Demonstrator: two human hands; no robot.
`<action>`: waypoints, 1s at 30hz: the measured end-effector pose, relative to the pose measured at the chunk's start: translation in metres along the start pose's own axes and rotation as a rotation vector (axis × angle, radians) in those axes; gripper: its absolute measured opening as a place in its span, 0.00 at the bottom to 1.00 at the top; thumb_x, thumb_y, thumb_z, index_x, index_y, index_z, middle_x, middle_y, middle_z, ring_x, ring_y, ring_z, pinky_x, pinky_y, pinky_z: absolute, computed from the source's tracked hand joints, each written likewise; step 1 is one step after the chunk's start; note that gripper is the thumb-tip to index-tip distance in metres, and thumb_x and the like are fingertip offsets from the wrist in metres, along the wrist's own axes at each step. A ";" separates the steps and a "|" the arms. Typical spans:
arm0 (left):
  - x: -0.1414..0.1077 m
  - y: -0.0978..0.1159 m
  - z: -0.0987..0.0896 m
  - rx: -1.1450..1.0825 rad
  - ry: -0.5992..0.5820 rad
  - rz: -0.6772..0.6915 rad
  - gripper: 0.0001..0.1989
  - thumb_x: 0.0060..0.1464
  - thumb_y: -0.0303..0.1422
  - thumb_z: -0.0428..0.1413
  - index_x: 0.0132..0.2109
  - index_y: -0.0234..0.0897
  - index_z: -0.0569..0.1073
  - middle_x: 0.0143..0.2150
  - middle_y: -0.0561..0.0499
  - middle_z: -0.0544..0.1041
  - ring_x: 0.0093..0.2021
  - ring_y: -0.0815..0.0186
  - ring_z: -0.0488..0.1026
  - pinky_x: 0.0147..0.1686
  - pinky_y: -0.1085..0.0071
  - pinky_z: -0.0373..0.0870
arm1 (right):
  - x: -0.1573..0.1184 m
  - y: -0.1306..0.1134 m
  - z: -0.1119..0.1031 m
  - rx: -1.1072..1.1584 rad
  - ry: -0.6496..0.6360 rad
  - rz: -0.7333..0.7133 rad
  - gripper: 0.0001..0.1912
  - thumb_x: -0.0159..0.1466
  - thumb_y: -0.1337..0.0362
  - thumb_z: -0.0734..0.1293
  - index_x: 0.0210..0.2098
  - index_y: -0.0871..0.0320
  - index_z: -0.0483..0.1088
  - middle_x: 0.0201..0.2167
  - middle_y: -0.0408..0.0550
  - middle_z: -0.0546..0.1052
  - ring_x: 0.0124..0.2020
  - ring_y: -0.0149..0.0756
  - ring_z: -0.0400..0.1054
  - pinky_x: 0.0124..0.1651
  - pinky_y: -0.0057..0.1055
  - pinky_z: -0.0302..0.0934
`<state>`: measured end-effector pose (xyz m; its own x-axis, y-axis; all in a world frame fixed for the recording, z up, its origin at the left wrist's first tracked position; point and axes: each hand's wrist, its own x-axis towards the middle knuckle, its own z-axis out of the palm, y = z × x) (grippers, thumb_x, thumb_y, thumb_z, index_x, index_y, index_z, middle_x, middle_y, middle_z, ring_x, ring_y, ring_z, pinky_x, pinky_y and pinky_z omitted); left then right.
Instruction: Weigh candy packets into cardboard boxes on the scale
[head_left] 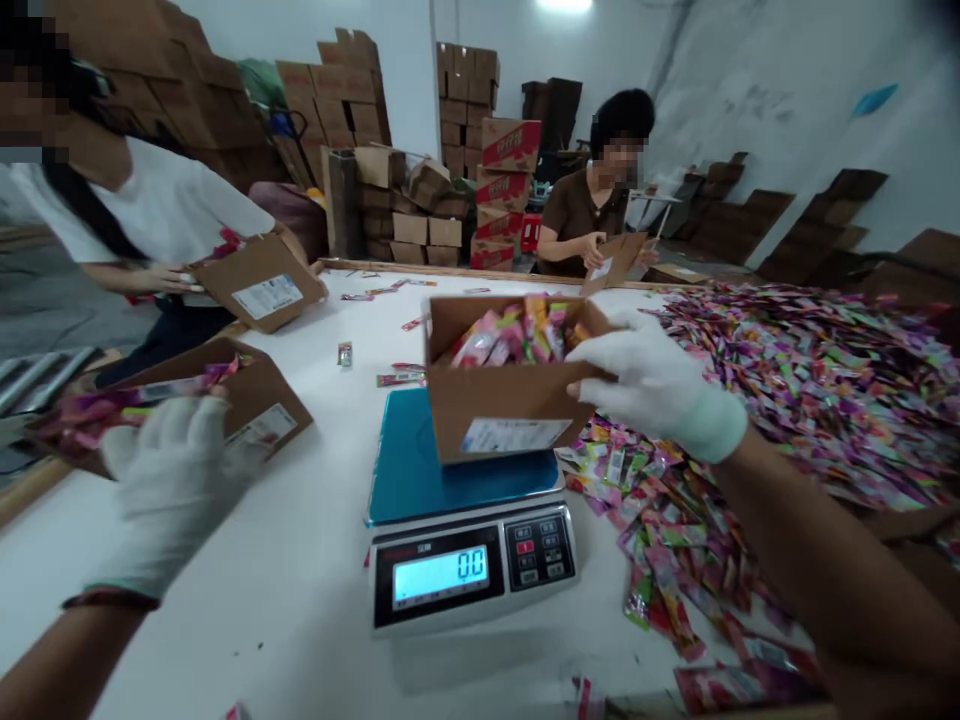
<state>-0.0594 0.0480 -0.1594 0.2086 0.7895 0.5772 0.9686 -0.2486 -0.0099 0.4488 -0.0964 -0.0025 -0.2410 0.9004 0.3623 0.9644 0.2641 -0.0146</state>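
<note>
The right hand (645,385), in a white glove, grips the right wall of an open brown cardboard box (504,400) filled with bright sachets; its fingers (600,352) wrap over the rim, thumb outside. The box sits tilted over the blue platter of the grey digital scale (469,520), whose display reads 0.0; whether the box base touches the platter is hard to tell. Left of the scale, the gloved left hand (176,480) is clenched on a blurred bundle of pink and purple sachets (112,410), in front of a second cardboard box (255,400). Right of the scale, a heap of loose colourful sachets (787,400) covers the white bench (300,560), cut off at the frame edge.
</note>
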 end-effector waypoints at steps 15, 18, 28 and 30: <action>-0.169 0.052 0.067 -0.239 -0.452 -0.281 0.31 0.70 0.48 0.43 0.66 0.33 0.74 0.76 0.31 0.72 0.79 0.41 0.65 0.78 0.39 0.60 | -0.008 -0.037 -0.059 0.556 0.416 0.023 0.14 0.69 0.56 0.78 0.51 0.50 0.78 0.47 0.51 0.84 0.44 0.41 0.81 0.47 0.40 0.78; -0.170 0.052 0.069 -0.237 -0.472 -0.284 0.30 0.70 0.47 0.44 0.67 0.33 0.73 0.77 0.31 0.70 0.80 0.41 0.63 0.78 0.38 0.59 | 0.001 -0.049 -0.058 0.513 0.351 0.015 0.15 0.68 0.56 0.78 0.52 0.52 0.79 0.45 0.49 0.83 0.38 0.37 0.78 0.40 0.37 0.74; -0.171 0.050 0.069 -0.262 -0.456 -0.275 0.30 0.71 0.45 0.45 0.66 0.30 0.74 0.77 0.30 0.71 0.79 0.40 0.64 0.77 0.39 0.60 | 0.045 -0.058 -0.032 0.176 0.171 -0.044 0.26 0.70 0.40 0.75 0.50 0.58 0.81 0.32 0.44 0.78 0.32 0.35 0.71 0.42 0.37 0.71; -0.171 0.050 0.069 -0.259 -0.450 -0.275 0.29 0.71 0.45 0.45 0.66 0.31 0.74 0.76 0.30 0.71 0.79 0.41 0.64 0.77 0.39 0.60 | 0.057 -0.059 -0.017 0.088 0.065 -0.020 0.26 0.67 0.40 0.77 0.47 0.57 0.82 0.31 0.45 0.78 0.32 0.39 0.72 0.42 0.39 0.72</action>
<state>-0.0377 -0.0607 -0.3153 0.0467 0.9909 0.1264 0.9422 -0.0857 0.3239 0.3798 -0.0666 0.0352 -0.2502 0.8709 0.4230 0.9454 0.3140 -0.0873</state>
